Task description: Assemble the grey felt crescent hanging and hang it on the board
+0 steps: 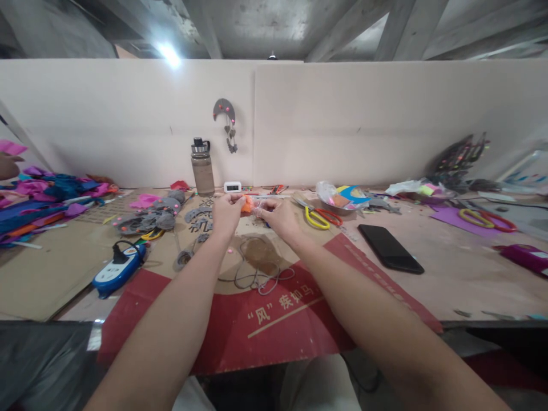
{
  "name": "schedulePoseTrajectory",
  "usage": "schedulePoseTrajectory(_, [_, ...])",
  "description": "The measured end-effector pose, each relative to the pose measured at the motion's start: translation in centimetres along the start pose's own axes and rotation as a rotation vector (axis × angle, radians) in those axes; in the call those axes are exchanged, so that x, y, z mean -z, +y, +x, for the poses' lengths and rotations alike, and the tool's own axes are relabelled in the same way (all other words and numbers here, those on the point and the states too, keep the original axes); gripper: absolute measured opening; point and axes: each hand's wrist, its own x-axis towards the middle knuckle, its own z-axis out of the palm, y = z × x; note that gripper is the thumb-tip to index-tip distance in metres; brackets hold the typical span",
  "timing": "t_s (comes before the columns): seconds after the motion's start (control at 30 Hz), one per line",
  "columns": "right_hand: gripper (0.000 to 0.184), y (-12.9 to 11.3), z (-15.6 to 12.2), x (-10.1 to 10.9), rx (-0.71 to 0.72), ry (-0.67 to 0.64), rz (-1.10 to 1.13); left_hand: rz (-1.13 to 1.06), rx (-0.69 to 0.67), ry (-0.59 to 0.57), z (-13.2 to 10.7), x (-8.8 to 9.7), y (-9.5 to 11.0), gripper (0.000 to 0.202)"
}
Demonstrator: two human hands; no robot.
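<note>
Small orange soft craft piece (247, 204), before the grey water bottle (202, 168): light, limp; your left hand (226, 212) and right hand (277, 217) pinch its edges

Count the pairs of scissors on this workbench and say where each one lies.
3, maybe more hidden: yellow-and-red-handled scissors right of the hands, yellow-and-red-handled scissors on purple sheet far right, yellow-handled scissors under grey felt pieces at left.

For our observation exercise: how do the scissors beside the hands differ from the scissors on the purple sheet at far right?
The near scissors lie on bare board by the right hand; the far scissors rest on a purple sheet. The near pair's blades show; the far pair's are unclear. Both have one yellow and one red handle.
</note>
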Motion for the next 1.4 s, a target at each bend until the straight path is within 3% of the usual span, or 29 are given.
schedulePoseTrajectory(0.2, [0.02,-0.4,-0.2,0.2,0.062,0.012,-0.033,-0.051,0.042,-0.017,-0.4,-0.1,0.6,0.003])
schedulePoseTrajectory(0.4, [0.011,-0.2,-0.1,0.5,0.097,0.03,-0.046,-0.048,0.03,-0.208,-0.4,-0.2,0.5,0.005])
schedulePoseTrajectory(0.53, [0.006,0.1,-0.1,0.5,0.102,0.076,-0.067,-0.043,0.093,-0.289,-0.5,-0.2,0.8,0.01])
schedulePoseTrajectory(0.7, [0.007,-0.1,-0.2,0.3,0.102,0.095,-0.004,-0.017,0.148,-0.189,-0.9,-0.2,1.1,0.016])
schedulePoseTrajectory(0.97, [0.012,-0.7,-0.1,0.6,0.023,0.083,0.029,0.012,0.015,-0.073,-0.4,0.0,0.8,0.019])
schedulePoseTrajectory(1.13, [0.01,-0.2,0.4,0.8,0.013,0.109,0.039,-0.008,0.019,-0.029,-0.1,0.1,0.8,0.017])
schedulePoseTrajectory(1.23, [0.008,0.4,0.8,0.9,-0.091,0.093,0.147,-0.024,0.019,0.01,0.2,0.3,0.8,0.014])
schedulePoseTrajectory(1.4, [0.016,0.7,1.1,1.8,-0.391,0.142,0.58,-0.052,0.029,0.046,0.4,0.6,0.8,0.008])
